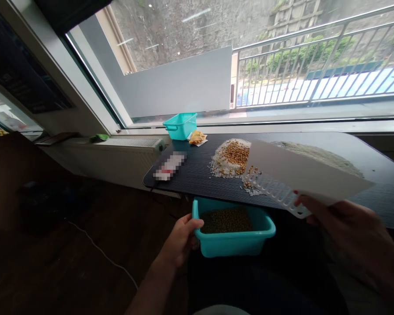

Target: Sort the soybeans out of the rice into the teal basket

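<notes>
My left hand (183,238) grips the left rim of a turquoise plastic bin (236,245), held just under the near edge of a black table (190,175). The bin holds a layer of dark green beans (226,220). My right hand (344,223) holds a white slotted scoop (298,175), tilted with its comb edge down on the table. A few yellow beans sit on its slots. Beyond the scoop lies a pile of yellow beans mixed with white rice (231,157).
A second turquoise bin (180,125) stands at the table's far left corner, with a small snack packet (197,138) beside it. A blurred flat object (170,166) lies on the left part of the table. More rice (318,153) spreads behind the scoop. A window and railing are beyond.
</notes>
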Available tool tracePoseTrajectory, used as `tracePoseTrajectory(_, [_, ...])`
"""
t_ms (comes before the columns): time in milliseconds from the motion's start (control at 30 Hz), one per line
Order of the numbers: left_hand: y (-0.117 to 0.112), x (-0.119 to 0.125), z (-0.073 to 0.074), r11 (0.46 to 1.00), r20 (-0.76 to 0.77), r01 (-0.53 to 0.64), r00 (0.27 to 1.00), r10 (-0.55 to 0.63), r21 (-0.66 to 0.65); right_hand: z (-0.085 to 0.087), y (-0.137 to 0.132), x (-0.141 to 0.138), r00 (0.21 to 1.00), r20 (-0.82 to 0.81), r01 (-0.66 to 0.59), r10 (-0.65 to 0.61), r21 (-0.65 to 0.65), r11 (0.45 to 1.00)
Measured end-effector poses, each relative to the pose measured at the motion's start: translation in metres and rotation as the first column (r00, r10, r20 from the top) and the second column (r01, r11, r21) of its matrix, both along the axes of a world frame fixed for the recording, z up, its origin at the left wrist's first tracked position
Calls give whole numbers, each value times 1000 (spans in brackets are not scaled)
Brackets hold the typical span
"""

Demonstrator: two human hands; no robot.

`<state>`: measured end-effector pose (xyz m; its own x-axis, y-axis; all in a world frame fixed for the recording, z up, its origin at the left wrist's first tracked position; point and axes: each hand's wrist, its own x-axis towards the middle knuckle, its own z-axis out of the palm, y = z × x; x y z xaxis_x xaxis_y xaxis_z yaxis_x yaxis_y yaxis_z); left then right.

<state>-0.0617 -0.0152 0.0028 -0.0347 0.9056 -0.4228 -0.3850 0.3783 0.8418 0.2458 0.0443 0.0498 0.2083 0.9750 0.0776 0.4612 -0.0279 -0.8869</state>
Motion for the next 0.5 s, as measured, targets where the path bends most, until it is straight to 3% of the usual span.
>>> tracePoseTrajectory(33, [2, 8, 0, 1000, 19, 29, 999, -29, -8, 0, -3, 11, 996, 7, 92, -92, 14, 996])
tracePoseTrajectory(100, [6, 24, 0, 997, 55, 81, 995, -80, -19, 0, -6, 26, 990, 20, 141, -141, -5, 990])
tracePoseTrajectory(267, [11, 46, -2, 988, 77, 153, 986, -150, -25, -1, 0, 27, 998, -14, 57, -58, -13, 998])
tracePoseTrajectory(500, [8, 42, -8, 984, 63, 178, 982, -178, 4, -6, 17, 17, 1000, -8, -3, 3, -5, 1000])
